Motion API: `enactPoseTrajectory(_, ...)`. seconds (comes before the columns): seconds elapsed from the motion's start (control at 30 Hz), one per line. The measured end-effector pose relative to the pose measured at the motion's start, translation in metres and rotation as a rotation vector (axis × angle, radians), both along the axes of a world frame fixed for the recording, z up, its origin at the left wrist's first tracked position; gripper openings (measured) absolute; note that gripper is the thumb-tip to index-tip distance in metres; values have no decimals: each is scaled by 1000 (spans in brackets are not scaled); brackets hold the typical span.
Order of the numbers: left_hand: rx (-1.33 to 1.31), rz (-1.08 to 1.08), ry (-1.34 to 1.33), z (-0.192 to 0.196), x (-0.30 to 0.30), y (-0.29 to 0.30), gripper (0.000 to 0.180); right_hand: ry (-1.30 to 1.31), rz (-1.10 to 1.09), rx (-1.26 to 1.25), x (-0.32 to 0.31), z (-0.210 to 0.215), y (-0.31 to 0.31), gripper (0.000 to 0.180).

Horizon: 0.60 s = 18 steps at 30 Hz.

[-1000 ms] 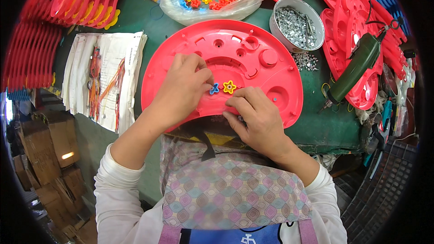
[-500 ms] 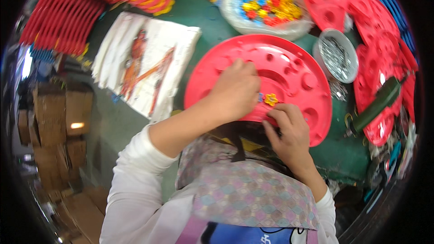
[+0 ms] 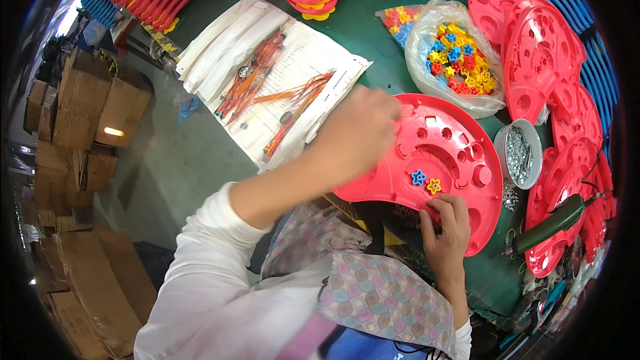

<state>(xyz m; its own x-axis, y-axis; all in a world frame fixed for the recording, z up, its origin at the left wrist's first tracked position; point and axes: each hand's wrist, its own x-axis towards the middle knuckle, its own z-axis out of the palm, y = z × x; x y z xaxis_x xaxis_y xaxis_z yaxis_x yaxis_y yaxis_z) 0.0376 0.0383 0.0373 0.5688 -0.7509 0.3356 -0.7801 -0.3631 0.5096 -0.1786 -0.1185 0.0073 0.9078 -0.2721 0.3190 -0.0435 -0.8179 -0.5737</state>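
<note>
A red plastic panel (image 3: 400, 160) with molded hollows and holes lies in front of me, rounded along its far side. A blue star-shaped piece (image 3: 419, 177) and a yellow star-shaped piece (image 3: 434, 186) sit on it side by side near its front edge. My left hand (image 3: 363, 127) is over the panel's left end, smeared by motion; its fingers cannot be made out. My right hand (image 3: 448, 230) holds the panel's front edge with thumb and bent fingers, just below the yellow star.
An open plastic bag (image 3: 427, 73) of colored stars lies behind the panel. To the right are a white bowl (image 3: 531, 170) of small metal parts, a green power screwdriver (image 3: 553, 225) and stacked red panels (image 3: 543, 47). Bundled wires (image 3: 260, 70) lie on papers (image 3: 313, 47) at left.
My view has turned, so the table's things sit further right. My left hand has shifted from the panel's middle to its left end, uncovering the blue star. My right hand stays at the front edge.
</note>
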Motion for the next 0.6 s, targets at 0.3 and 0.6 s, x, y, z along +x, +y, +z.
enactPoseTrajectory(0.3, 224, 414, -121, -34, 90, 130, 14, -28, -8, 18, 5, 13, 4, 26)
enactPoseTrajectory(0.6, -760, 276, 532, -44, 95, 138, 11, -77, 149, -40, 36, 22, 28, 28)
